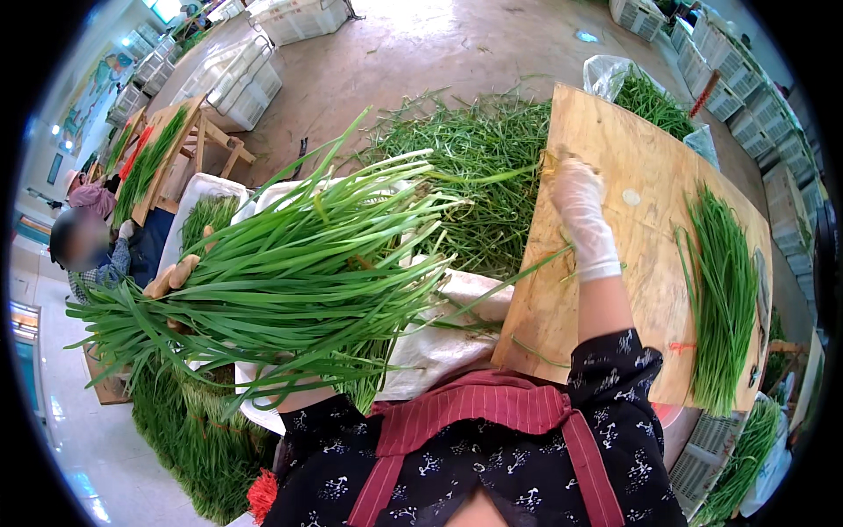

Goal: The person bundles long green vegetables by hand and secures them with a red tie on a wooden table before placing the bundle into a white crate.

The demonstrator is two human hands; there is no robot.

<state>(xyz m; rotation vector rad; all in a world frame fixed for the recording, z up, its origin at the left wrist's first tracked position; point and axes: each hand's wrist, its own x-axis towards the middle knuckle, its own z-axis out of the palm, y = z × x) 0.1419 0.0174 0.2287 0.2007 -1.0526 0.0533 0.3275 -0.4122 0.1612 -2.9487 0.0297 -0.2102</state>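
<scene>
Plywood board (650, 263) sits tilted over a concrete floor (421, 53), my gloved right hand (577, 206) flat and released near its top left edge, left hand probably gripping the big bundle of green chives (281, 272) though leaves hide it, smaller chive bunch (724, 290) lying on the board's right.

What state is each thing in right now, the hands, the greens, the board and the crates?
Left hand: mostly hidden under a big bundle of long green stalks, carrying it across the forearm.
Right hand: in a white glove, resting at the wooden board's top edge.
Wooden board: tilted, a few loose blades on it.
Smaller bunch of stalks: lying on the board's right side.
Loose heap of greens: spread on the floor.
White crates: contents hard to tell.
</scene>
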